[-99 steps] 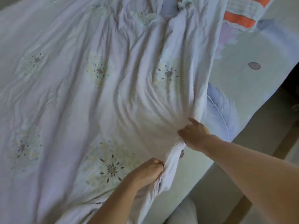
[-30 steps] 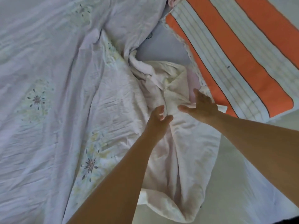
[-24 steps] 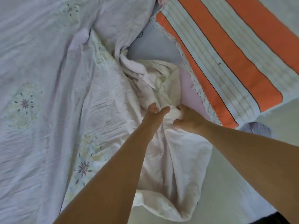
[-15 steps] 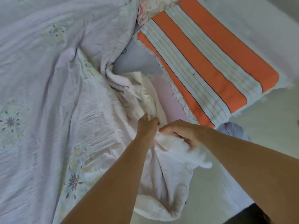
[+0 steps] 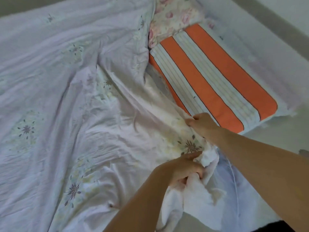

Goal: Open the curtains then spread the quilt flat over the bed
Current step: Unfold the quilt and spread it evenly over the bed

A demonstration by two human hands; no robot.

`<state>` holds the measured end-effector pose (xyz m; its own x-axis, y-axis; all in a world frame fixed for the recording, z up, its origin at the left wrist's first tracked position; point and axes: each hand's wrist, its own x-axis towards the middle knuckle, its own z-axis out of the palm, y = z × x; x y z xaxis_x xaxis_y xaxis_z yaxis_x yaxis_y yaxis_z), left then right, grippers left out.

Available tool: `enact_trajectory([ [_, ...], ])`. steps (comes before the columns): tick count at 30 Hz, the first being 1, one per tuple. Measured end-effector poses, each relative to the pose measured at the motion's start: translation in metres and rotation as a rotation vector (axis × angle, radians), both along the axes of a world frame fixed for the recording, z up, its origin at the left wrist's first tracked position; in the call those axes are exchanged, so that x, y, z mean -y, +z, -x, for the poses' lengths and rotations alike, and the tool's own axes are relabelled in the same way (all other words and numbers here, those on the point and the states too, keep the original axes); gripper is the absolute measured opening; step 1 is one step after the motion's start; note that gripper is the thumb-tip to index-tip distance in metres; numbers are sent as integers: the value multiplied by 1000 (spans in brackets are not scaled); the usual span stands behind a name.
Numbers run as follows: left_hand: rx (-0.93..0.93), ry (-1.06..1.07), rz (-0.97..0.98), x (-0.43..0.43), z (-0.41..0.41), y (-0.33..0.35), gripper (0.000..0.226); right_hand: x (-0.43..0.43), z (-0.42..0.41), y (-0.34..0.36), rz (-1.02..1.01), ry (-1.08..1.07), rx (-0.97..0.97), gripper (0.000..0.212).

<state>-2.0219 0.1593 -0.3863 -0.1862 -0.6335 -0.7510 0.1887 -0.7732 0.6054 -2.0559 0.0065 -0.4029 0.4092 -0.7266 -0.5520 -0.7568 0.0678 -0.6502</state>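
1. Bed (image 5: 275, 136) filled the whole view, seen from above near its head end; pale sheet bare on the side past the striped pillow.
2. Striped pillow (image 5: 214, 77), orange and white bands, lay flat at the head end. It is the landmark for everything below.
3. Floral pillow (image 5: 173, 15) sat just beyond the striped pillow's far end, touching it, partly tucked under the quilt.
4. Quilt (image 5: 66, 106), pale lilac with small flower prints, covered the bed on the side of the striped pillow away from the bare sheet. Heavily wrinkled, not flat. Its edge ran along the pillow's long side and overlapped the near corner.
5. Right hand (image 5: 202, 123) was at the striped pillow's near corner, grip closed, pinching the quilt's edge between thumb and fingers.
6. Left hand (image 5: 182, 168) was nearer the camera than the pillow, just below the right hand, grip closed around a bunched white wad of the quilt's corner.
7. Bunched corner hung loose below the left hand, white underside showing, over the bare sheet.
8. Both forearms were bare, reaching in from the near edge.
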Motion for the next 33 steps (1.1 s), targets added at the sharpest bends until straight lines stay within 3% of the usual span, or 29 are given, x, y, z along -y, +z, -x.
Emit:
enact_trajectory([
  [3, 31, -45, -1, 16, 21, 3, 49, 15, 25, -2, 148, -96, 37, 20],
  [7, 95, -107, 88, 41, 38, 6, 21, 30, 53, 5, 383, -174, 85, 35],
  [9, 150, 158, 100, 57, 33, 11, 8, 32, 57, 12, 375, -181, 190, 34],
  [11, 273, 619, 98, 74, 23, 16, 12, 27, 58, 20, 316, -93, 277, 29],
  [12, 378, 806, 136, 82, 15, 17, 13, 22, 59, 22, 363, 5, 280, 26],
  [14, 504, 922, 172, 98, 1, 20, 30, 10, 61, 25, 597, 214, 250, 19],
  [16, 519, 807, 83, 114, -9, 27, 48, 2, 67, 29, 775, 319, 273, 16],
  [19, 578, 714, 131, 134, -9, 34, 18, 11, 88, 30, 832, 312, 309, 30],
  [22, 573, 600, 320, 157, 20, 36, 16, 35, 118, 24, 776, 47, 286, 24],
  [24, 636, 421, 335, 176, 41, 32, 19, 52, 139, 15, 662, -108, 145, 24],
  [28, 722, 220, 232, 212, 64, 17, 18, 70, 168, -2, 447, -128, -67, 29],
  [31, 719, 198, 171, 229, 69, 7, 28, 71, 173, -12, 484, -195, -33, 26],
  [33, 690, 230, 176, 239, 70, 1, 20, 73, 176, -17, 526, -251, -26, 26],
])
